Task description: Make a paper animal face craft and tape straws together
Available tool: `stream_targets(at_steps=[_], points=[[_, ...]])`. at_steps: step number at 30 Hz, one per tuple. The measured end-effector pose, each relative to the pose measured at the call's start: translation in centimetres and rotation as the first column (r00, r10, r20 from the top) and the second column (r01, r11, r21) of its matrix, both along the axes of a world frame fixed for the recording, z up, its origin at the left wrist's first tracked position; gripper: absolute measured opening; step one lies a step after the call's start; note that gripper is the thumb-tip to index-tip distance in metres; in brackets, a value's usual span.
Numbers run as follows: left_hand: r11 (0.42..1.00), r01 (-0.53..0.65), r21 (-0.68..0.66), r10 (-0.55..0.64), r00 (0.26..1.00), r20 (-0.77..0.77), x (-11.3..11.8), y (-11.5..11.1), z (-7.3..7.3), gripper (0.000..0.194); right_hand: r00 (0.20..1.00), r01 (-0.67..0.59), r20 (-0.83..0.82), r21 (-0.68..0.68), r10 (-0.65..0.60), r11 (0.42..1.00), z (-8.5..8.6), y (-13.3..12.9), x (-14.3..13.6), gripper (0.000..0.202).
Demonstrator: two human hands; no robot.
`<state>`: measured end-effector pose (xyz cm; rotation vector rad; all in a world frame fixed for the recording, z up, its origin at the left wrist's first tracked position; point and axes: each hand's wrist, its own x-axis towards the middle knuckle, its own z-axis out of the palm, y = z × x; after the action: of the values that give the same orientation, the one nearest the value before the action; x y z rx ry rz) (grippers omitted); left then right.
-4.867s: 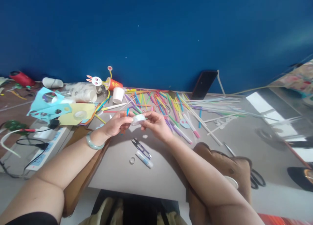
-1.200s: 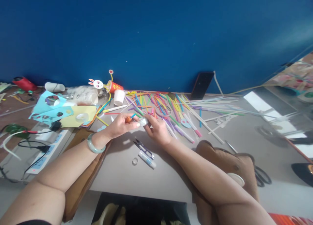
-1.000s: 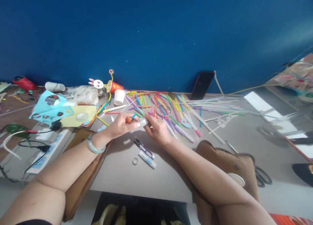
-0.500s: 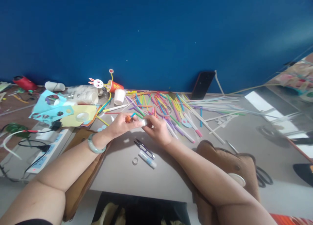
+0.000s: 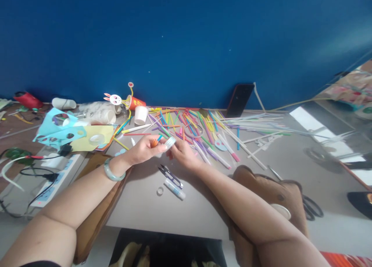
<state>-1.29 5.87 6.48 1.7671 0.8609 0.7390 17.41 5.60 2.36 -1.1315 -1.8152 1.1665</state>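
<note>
My left hand point(image 5: 142, 151) is closed around a small orange piece point(image 5: 154, 143) that has a blue stick end point(image 5: 159, 137) poking out above it. Its thumb also meets a pale, see-through striped piece point(image 5: 170, 142). On the other side, the fingers of my right hand point(image 5: 183, 154) pinch that same pale piece, so it sits between both hands. What exactly it is, I cannot make out. Just below the hands lie dark thread snips point(image 5: 171, 176), a glue stick point(image 5: 174, 190) and a small clear ring point(image 5: 160, 191) on the grey table point(image 5: 145, 211).
Coloured sticks point(image 5: 203, 137) are strewn behind the hands. A black phone point(image 5: 240, 100) leans on the blue wall point(image 5: 186, 46). Left are a white paper cup point(image 5: 141, 115), a red cup point(image 5: 136, 102) with a rabbit face, cut blue paper point(image 5: 56, 129) and a power strip point(image 5: 58, 181). A brown cushion point(image 5: 270, 193) lies right.
The pale piece now shows more of itself between the hands, tilted upward. My right hand has turned slightly and shifted a little; the left keeps hold of the orange piece.
</note>
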Motion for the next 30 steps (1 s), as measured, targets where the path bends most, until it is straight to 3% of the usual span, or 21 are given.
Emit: stream_targets(at_steps=[7, 15, 24, 30], points=[[0.996, 0.014, -0.083, -0.008, 0.997, 0.083, -0.3, -0.1, -0.4, 0.026, 0.980, -0.125, -0.174, -0.159, 0.096, 0.979, 0.3, -0.3, 0.0, 0.044], [0.995, 0.018, -0.098, -0.011, 0.997, 0.072, 0.0, -0.4, 0.1, 0.021, 0.929, -0.292, -0.332, -0.378, 0.166, 0.879, 0.2, -0.4, 0.0, 0.055], [1.000, 0.000, -0.010, 0.000, 1.000, 0.029, 0.0, -0.6, 0.6, 0.019, 0.969, -0.206, -0.180, -0.224, 0.167, 0.952, 0.2, -0.5, -0.1, 0.052], [0.999, -0.052, -0.007, 0.051, 0.998, -0.040, -0.2, -0.4, 0.4, 0.020, 0.997, -0.070, -0.025, -0.093, 0.068, 0.993, -0.4, -0.5, -0.4, 0.042]])
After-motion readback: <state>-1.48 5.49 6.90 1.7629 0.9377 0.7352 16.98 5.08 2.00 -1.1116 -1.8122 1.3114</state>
